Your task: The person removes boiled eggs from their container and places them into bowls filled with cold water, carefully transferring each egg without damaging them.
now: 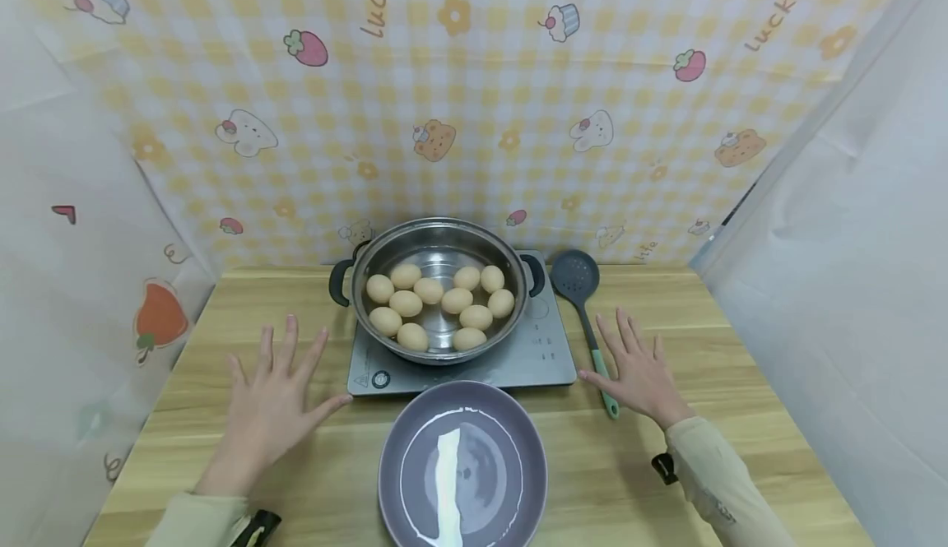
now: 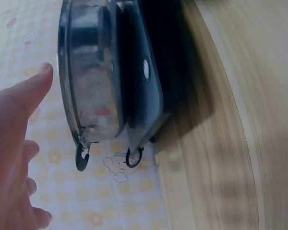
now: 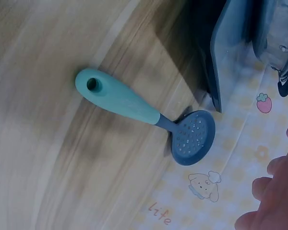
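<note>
From my end I see a yellow-and-white checked cloth [image 1: 511, 86] covering the back, printed with strawberries [image 1: 307, 48], cupcakes [image 1: 563, 22] and orange flowers [image 1: 455, 16]. A sparsely printed white sheet [image 1: 67, 284] hangs along the left side, a creased white sheet [image 1: 837, 218] along the right. Between them I have a pale wood-grain tabletop [image 1: 711, 349] under soft light. A dark sliver [image 1: 739, 204] shows near the far right corner, though I can't make out what it is

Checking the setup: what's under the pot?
A flat gray cooktop. Its front strip and right-hand part show. The pot covers much of the rest, so the surface directly beneath it can't be seen.
</note>
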`<state>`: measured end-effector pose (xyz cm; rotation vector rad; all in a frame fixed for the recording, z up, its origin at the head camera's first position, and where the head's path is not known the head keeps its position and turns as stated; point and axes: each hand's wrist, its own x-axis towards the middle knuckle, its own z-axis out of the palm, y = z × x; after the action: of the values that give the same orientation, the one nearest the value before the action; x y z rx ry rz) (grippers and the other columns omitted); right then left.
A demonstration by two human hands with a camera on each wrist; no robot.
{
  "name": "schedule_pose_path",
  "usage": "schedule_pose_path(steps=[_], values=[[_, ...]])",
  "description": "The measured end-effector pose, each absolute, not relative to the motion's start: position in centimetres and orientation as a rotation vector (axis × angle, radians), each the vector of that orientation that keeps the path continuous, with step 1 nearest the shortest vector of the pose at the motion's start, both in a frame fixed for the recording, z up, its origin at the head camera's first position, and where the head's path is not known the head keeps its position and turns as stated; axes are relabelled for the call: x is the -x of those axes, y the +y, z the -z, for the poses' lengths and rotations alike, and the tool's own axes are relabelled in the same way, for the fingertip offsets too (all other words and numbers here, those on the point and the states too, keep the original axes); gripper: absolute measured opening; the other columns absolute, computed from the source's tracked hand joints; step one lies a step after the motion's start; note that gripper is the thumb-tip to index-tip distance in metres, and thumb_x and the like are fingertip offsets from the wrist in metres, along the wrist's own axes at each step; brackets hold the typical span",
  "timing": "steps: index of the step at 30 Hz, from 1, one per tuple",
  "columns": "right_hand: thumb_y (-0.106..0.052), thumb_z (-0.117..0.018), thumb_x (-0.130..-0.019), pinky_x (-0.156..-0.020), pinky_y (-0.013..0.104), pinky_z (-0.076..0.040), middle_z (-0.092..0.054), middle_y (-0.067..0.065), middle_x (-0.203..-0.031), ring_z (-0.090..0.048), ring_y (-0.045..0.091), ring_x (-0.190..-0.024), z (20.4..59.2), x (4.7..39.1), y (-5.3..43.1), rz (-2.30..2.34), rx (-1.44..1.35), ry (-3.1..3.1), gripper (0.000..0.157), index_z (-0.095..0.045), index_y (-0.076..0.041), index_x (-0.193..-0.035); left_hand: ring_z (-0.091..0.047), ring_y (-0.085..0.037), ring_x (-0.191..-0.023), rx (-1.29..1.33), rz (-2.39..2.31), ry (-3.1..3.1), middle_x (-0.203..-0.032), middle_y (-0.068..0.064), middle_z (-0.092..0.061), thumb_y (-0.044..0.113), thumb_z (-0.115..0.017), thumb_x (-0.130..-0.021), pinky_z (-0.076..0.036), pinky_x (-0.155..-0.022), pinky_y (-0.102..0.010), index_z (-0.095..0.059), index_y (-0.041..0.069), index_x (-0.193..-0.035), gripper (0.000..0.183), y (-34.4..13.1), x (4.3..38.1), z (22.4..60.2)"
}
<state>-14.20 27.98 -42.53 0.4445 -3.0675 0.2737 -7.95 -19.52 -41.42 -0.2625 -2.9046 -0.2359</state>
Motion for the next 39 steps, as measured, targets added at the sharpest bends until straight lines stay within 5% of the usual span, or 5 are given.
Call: schedule_pose_path(steps=[9, 16, 19, 27, 39], values=[[-0.058, -0.052, -0.082, -0.096, 0.068, -0.009, -0.016, 0.024, -0.147, -0.021, 0.042, -0.132, 43.1, 14.3, 28.0, -0.359, -0.371, -3.121, 0.086, -0.009, -0.022, -0.146, -0.04, -0.053, -0.115, 0.273, 0.456, -2.95, -0.145, -0.023, -0.022, 0.061, -0.053, -0.08, -0.036, -0.081, -0.066, -0.01, 0.022, -0.146, 0.087, -17.1, 6.9, 41.6], [-0.061, -0.051, -0.081, -0.068, 0.05, -0.046, -0.021, 0.028, -0.144, -0.046, 0.051, -0.11, 43.5, 14.4, 28.0, -0.354, -0.334, -3.135, 0.085, -0.015, -0.018, -0.146, -0.047, -0.045, -0.113, 0.319, 0.551, -2.921, -0.137, -0.022, -0.037, 0.056, -0.054, -0.082, -0.041, -0.081, -0.058, -0.026, 0.011, -0.143, 0.08, -15.2, 6.4, 41.6], [-0.06, -0.052, -0.081, -0.055, 0.045, -0.046, -0.024, 0.03, -0.141, -0.047, 0.052, -0.107, 43.8, 14.5, 28.2, -0.366, -0.311, -3.136, 0.085, -0.019, -0.016, -0.145, -0.048, -0.043, -0.112, 0.332, 0.561, -2.912, -0.134, -0.02, -0.042, 0.055, -0.056, -0.082, -0.042, -0.082, -0.056, -0.03, 0.012, -0.141, 0.078, -14.5, 6.2, 41.6], [-0.055, -0.058, -0.08, -0.07, 0.056, -0.045, -0.044, 0.032, -0.124, -0.049, 0.047, -0.107, 45.4, 14.6, 28.3, -0.401, -0.302, -3.106, 0.083, -0.029, -0.006, -0.141, -0.051, -0.034, -0.111, 0.365, 0.573, -2.897, -0.122, -0.016, -0.051, 0.048, -0.059, -0.083, -0.044, -0.082, -0.05, -0.034, 0.013, -0.14, 0.071, -12.8, 5.5, 42.3], [-0.045, -0.063, -0.081, -0.054, 0.038, -0.043, -0.052, 0.03, -0.105, -0.054, 0.03, -0.074, 47.1, 14.6, 28.1, -0.449, -0.207, -3.168, 0.08, -0.029, 0.0, -0.138, -0.055, -0.021, -0.07, 0.407, 0.611, -2.832, -0.092, -0.007, -0.052, 0.034, -0.067, -0.08, -0.046, -0.056, -0.036, -0.053, 0.006, -0.121, 0.052, -10.5, 5.5, 44.2]])
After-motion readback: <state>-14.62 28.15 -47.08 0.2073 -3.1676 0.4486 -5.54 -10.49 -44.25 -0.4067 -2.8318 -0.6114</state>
